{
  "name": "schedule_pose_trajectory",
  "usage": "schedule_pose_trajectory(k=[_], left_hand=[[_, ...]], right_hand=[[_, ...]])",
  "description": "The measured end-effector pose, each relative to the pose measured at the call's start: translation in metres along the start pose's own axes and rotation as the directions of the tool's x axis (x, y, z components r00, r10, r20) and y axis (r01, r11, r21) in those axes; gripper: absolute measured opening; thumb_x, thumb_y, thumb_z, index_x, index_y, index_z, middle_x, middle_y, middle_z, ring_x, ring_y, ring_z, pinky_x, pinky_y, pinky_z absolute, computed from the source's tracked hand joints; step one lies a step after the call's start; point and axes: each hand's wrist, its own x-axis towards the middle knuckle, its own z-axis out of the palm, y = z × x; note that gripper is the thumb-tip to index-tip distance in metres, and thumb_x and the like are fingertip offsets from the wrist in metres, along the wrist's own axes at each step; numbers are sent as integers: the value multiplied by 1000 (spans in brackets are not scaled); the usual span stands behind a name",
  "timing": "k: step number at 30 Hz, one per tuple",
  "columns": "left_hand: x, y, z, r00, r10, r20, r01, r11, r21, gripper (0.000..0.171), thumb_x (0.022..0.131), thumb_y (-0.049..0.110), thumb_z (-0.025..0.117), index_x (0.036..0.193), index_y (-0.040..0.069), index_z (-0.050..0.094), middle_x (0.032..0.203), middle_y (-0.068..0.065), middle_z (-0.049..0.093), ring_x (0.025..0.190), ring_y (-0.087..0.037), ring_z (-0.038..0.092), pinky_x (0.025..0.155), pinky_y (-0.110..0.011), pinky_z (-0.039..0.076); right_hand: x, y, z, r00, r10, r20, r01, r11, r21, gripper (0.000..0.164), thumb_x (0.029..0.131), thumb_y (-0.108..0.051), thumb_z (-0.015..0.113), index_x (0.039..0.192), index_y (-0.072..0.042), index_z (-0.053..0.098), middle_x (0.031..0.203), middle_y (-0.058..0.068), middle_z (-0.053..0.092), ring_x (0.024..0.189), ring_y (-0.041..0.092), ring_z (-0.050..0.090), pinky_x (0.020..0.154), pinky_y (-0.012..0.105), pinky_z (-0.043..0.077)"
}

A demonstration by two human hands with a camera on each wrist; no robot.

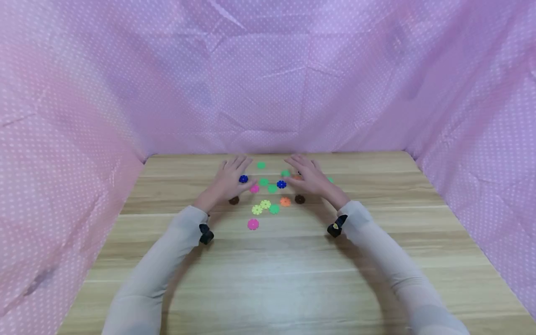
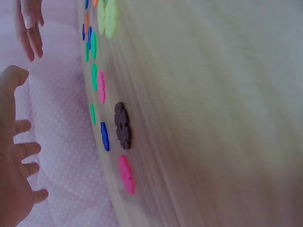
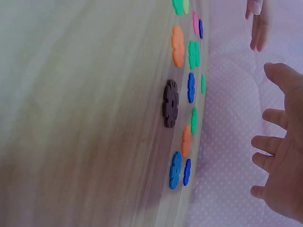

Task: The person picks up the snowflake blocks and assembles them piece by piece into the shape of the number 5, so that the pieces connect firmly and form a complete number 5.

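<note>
My left hand [image 1: 228, 181] hovers above the table with its fingers spread and holds nothing. A dark blue flower-shaped disc [image 1: 244, 178] shows by its thumb, and a brown flower-shaped disc [image 1: 234, 200] lies under the wrist. Opposite it, my right hand [image 1: 311, 179] is also raised, fingers extended and nothing in them. Close to that hand lie another blue disc [image 1: 281, 184], a second brown disc [image 1: 299, 199] and an orange disc [image 1: 285, 202]. Both wrist views show the palms apart from the discs. The right hand partly covers some discs in the head view.
Between the hands, several green discs [image 1: 272, 188], yellow discs [image 1: 257, 210] and pink discs [image 1: 253, 224] lie flat on the wooden table [image 1: 268, 279]. Pink dotted cloth [image 1: 268, 93] hangs behind the table and along both sides. Each wrist wears a black strap [image 1: 206, 234].
</note>
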Motion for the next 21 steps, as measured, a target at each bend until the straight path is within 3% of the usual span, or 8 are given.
schedule_pose_trajectory(k=[6, 10, 12, 15, 19, 21], left_hand=[[-18, 4, -1, 995, 94, -22, -96, 980, -172, 72, 90, 43, 75, 150, 13, 49, 155, -17, 47, 147, -40, 38, 120, -63, 31], [-29, 8, 3, 992, 126, 21, -114, 946, -303, 68, 81, 37, 85, 140, 13, 61, 138, -11, 63, 133, -33, 53, 113, -58, 43], [-31, 9, 7, 985, 160, 61, -133, 940, -313, 66, 77, 38, 88, 134, 13, 65, 128, -8, 68, 124, -30, 58, 107, -55, 48], [-34, 11, 12, 972, 190, 140, -138, 939, -315, 60, 73, 39, 91, 124, 16, 71, 128, -8, 68, 121, -30, 58, 104, -53, 50], [-39, 15, 16, 952, 198, 232, -112, 934, -339, 49, 72, 40, 91, 113, 20, 75, 136, -7, 64, 138, -35, 48, 115, -58, 40], [-41, 17, 18, 941, 219, 257, -120, 929, -351, 44, 72, 39, 91, 109, 21, 76, 133, -5, 66, 137, -34, 48, 117, -56, 38]], right_hand=[[-7, -8, 1, 996, -81, 21, 80, 996, 41, 66, 100, -44, 62, 155, -12, 42, 161, 12, 41, 154, 33, 29, 126, 64, 10], [-12, -10, 5, 991, -133, 15, 132, 989, 65, 59, 97, -35, 69, 147, -8, 53, 151, 12, 54, 146, 33, 43, 123, 59, 26], [-14, -9, 7, 989, -148, 13, 147, 986, 83, 55, 96, -30, 72, 143, -6, 57, 146, 12, 59, 141, 34, 49, 120, 56, 34], [-16, -7, 10, 986, -167, 15, 165, 982, 95, 51, 93, -25, 75, 137, -4, 62, 140, 12, 64, 135, 34, 54, 115, 53, 43], [-17, -5, 15, 977, -213, 23, 210, 973, 91, 46, 91, -22, 78, 131, -3, 66, 132, 14, 68, 127, 34, 59, 108, 52, 49], [-18, -5, 16, 972, -230, 38, 227, 971, 74, 43, 90, -20, 79, 128, -3, 68, 129, 15, 69, 124, 33, 61, 106, 51, 50]])
